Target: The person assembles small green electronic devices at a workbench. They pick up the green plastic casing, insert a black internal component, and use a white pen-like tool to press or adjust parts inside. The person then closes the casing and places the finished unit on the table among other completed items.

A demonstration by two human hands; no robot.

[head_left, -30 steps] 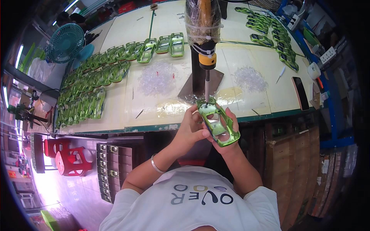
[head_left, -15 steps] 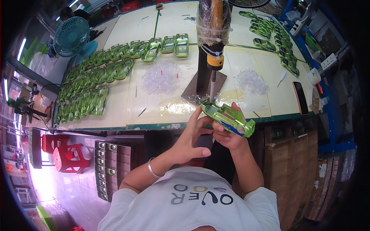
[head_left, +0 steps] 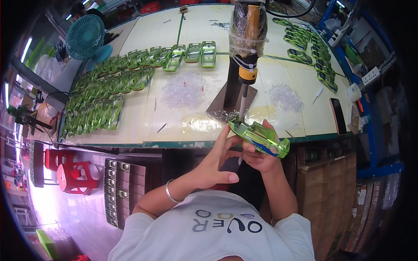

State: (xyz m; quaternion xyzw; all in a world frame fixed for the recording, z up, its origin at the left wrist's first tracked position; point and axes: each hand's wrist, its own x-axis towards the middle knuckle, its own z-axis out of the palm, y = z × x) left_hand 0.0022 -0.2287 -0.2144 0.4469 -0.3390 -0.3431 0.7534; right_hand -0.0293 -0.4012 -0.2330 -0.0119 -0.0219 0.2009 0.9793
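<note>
A shiny green plastic toy car body [head_left: 260,138] with blue side markings is tilted beneath a vertical screwdriver [head_left: 243,102], whose shaft reaches into its left end. My right hand [head_left: 262,162] grips the shell's right part, fingers and thumb around it. At the left end, the index fingertip of my left hand [head_left: 216,162] touches the shell. That hand's thumb stretches away, and its fingers are apart. A small pale piece [head_left: 240,160] shows by the left fingertips; whether it is held is unclear. The tool hangs from a plastic-wrapped column [head_left: 247,32] over a metal base plate [head_left: 217,105].
Rows of green car bodies [head_left: 93,115] cover the table's left side; more [head_left: 324,69] stand at the right. Two heaps of clear plastic bits [head_left: 185,90] lie around the stand. A phone [head_left: 338,116] rests at the right edge, a fan [head_left: 85,38] stands far left.
The view has shifted slightly. Both hands keep nearly the same pose on the car body, and a small pale piece now shows near the left fingertips.
</note>
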